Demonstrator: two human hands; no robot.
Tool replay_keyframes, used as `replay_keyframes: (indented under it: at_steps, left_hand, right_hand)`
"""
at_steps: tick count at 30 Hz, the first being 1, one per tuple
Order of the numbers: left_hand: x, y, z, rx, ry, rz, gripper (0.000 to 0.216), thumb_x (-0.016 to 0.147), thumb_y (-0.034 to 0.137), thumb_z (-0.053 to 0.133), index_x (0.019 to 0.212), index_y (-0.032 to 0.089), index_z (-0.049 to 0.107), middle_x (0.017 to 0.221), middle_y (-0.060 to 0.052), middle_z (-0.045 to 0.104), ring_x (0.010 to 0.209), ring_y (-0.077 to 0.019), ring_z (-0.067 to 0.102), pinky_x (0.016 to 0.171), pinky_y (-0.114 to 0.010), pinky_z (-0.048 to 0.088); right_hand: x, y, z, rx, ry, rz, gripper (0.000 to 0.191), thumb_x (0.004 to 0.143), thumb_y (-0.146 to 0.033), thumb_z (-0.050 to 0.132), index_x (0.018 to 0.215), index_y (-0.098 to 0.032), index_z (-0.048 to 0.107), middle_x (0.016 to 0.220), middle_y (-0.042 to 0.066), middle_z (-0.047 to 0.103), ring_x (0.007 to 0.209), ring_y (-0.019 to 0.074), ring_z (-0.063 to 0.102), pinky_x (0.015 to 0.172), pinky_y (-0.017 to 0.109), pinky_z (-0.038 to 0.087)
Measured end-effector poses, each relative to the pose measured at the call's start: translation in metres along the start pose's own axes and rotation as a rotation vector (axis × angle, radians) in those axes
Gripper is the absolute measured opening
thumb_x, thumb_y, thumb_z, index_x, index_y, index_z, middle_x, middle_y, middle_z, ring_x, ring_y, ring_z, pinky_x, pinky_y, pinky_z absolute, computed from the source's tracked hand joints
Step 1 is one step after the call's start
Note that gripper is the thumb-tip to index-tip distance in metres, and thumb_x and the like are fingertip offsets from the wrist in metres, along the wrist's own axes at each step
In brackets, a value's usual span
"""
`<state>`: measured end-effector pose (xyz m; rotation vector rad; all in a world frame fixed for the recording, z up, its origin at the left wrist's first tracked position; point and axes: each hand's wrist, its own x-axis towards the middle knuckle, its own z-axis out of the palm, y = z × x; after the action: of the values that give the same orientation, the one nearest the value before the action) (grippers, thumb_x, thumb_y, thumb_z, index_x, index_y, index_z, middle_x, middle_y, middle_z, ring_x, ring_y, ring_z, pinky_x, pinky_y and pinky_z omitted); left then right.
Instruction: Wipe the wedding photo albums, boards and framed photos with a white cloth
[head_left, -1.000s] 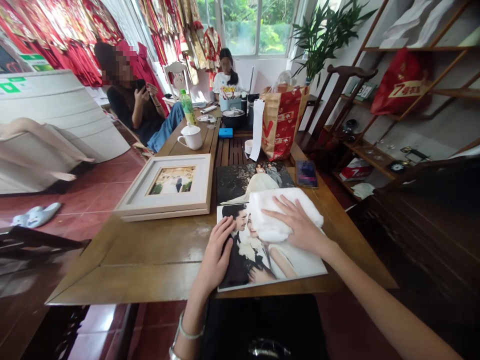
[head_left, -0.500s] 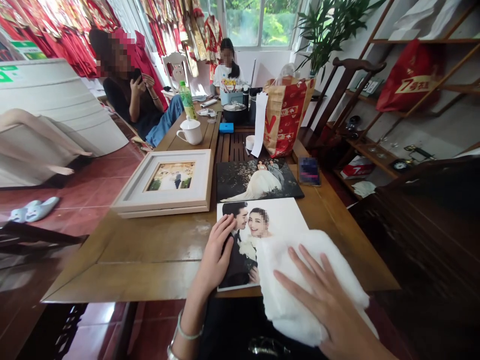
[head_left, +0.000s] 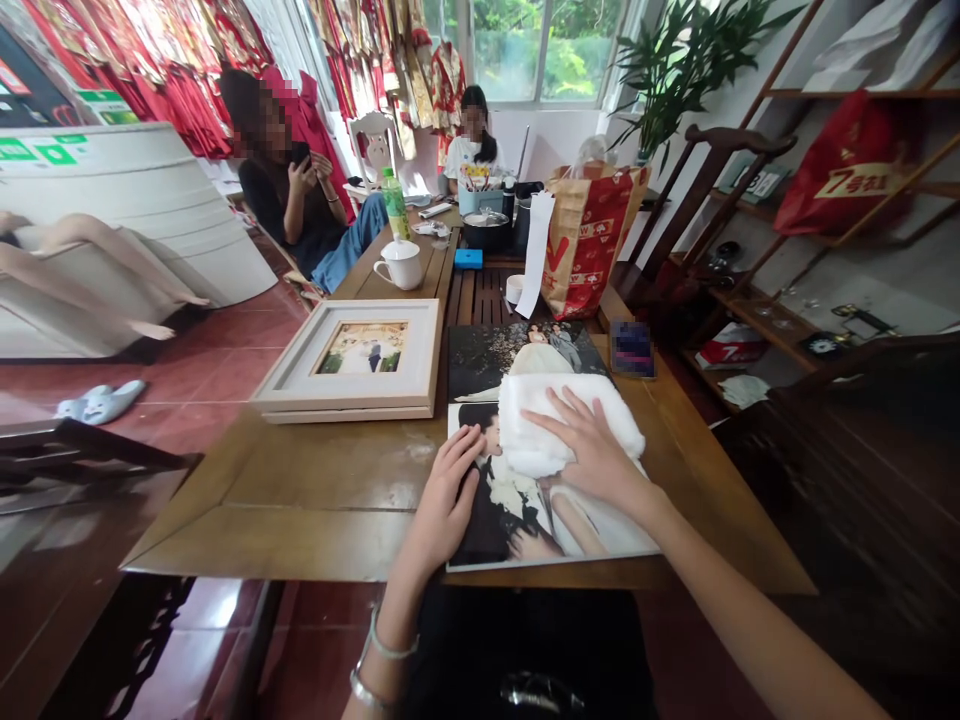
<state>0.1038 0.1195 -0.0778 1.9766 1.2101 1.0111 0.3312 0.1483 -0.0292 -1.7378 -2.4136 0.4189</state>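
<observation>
A large wedding photo panel [head_left: 480, 520] lies flat at the near edge of the wooden table [head_left: 315, 510]. My left hand [head_left: 450, 490] rests along its left edge, fingers stretched out over the dark suit. Spread flat on a folded white towel [head_left: 525, 430], my right hand [head_left: 592, 440] presses it against the panel's upper part. The towel covers most of the pictured faces and overlaps a second, darker photo panel [head_left: 472, 350] just beyond. Left of the panels sit framed photos [head_left: 345, 400], stacked, the top one in a pale wooden frame.
Farther back stand a white lidded mug [head_left: 401, 265], a green bottle [head_left: 394, 205], a blue box [head_left: 469, 259] and a red-and-brown paper bag [head_left: 592, 240]. A phone [head_left: 632, 348] lies at the right. Two people sit beyond, one holding a phone. A wooden chair [head_left: 720, 190] stands right.
My right hand has slid the towel forward and left, from the near right corner to the panel's top, baring its lower part. My left hand stays at the edge. The view has shifted slightly.
</observation>
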Motion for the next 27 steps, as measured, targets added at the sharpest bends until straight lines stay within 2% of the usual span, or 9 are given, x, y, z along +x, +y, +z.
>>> replay_keyframes:
  at_steps: [3,7,10,12,15,18,23,25,27]
  left_hand:
    - [0.000,0.000,0.000,-0.002,0.001,0.001,0.041,0.098,0.021,0.039,0.137,0.026,0.051,0.149,-0.007,0.045,0.143,-0.0224,0.031,0.118,-0.051,0.026]
    - [0.000,0.000,0.001,0.007,0.005,0.005,0.041,0.098,0.020,0.039,0.137,0.026,0.050,0.149,-0.007,0.044,0.143,-0.0219,0.031,0.117,-0.051,0.026]
    - [0.000,0.000,0.001,0.009,-0.003,0.004,0.041,0.099,0.020,0.038,0.138,0.026,0.048,0.150,-0.007,0.044,0.144,-0.0209,0.030,0.118,-0.051,0.026]
    - [0.000,0.001,0.001,0.006,-0.004,0.009,0.041,0.099,0.020,0.038,0.139,0.026,0.048,0.150,-0.007,0.044,0.144,-0.0205,0.030,0.118,-0.050,0.026]
    - [0.000,0.001,0.001,-0.002,0.002,0.006,0.041,0.099,0.020,0.039,0.138,0.027,0.049,0.150,-0.006,0.044,0.144,-0.0211,0.030,0.118,-0.049,0.026]
    - [0.000,0.002,0.001,-0.010,-0.003,-0.007,0.041,0.098,0.021,0.039,0.138,0.027,0.049,0.150,-0.006,0.044,0.144,-0.0219,0.030,0.118,-0.049,0.026]
    - [0.001,0.002,0.000,-0.017,-0.002,-0.013,0.040,0.098,0.021,0.040,0.137,0.026,0.051,0.149,-0.006,0.045,0.143,-0.0219,0.031,0.118,-0.050,0.025]
    - [0.001,0.003,0.000,-0.019,0.002,-0.009,0.040,0.098,0.020,0.041,0.136,0.025,0.051,0.149,-0.007,0.045,0.143,-0.0216,0.031,0.118,-0.049,0.025]
    - [0.001,0.003,0.000,-0.020,0.004,-0.009,0.040,0.098,0.020,0.041,0.136,0.025,0.051,0.149,-0.007,0.046,0.143,-0.0215,0.031,0.118,-0.049,0.025]
  right_hand:
    - [-0.024,-0.008,0.005,0.004,-0.010,-0.029,0.093,0.058,0.001,0.047,0.144,-0.034,0.041,0.161,0.007,0.016,0.147,0.0308,0.003,0.113,0.063,0.005]
    - [-0.090,-0.020,0.021,0.007,-0.038,-0.113,0.105,0.051,-0.001,0.045,0.148,-0.039,0.028,0.162,0.002,0.005,0.147,0.0321,-0.002,0.111,0.068,0.004]
    - [-0.126,-0.024,0.031,0.050,-0.079,-0.208,0.098,0.060,-0.013,0.054,0.150,-0.037,0.024,0.162,0.005,0.001,0.144,0.0423,0.002,0.105,0.076,0.005]
    - [-0.133,-0.025,0.032,0.062,-0.104,-0.236,0.095,0.064,-0.019,0.057,0.150,-0.037,0.023,0.161,0.007,0.000,0.143,0.0455,0.004,0.103,0.078,0.006]
    - [-0.117,-0.028,0.025,0.017,-0.116,-0.153,0.099,0.059,-0.006,0.050,0.149,-0.038,0.025,0.162,0.005,0.003,0.145,0.0388,0.003,0.108,0.072,0.006]
    - [-0.079,-0.030,0.015,-0.026,-0.094,-0.062,0.105,0.051,0.002,0.046,0.147,-0.037,0.033,0.161,0.007,0.009,0.146,0.0337,0.000,0.111,0.067,0.004]
    - [-0.015,-0.024,0.003,-0.023,-0.054,-0.013,0.096,0.057,0.004,0.047,0.145,-0.032,0.039,0.160,0.011,0.018,0.146,0.0325,0.004,0.112,0.063,0.005]
    - [-0.006,-0.022,0.003,-0.019,-0.036,-0.007,0.093,0.059,0.004,0.047,0.145,-0.032,0.040,0.160,0.012,0.019,0.146,0.0331,0.004,0.112,0.064,0.006]
    - [-0.013,-0.023,0.005,-0.032,-0.019,-0.003,0.094,0.057,0.005,0.047,0.144,-0.032,0.040,0.160,0.011,0.020,0.146,0.0334,0.004,0.112,0.065,0.007]
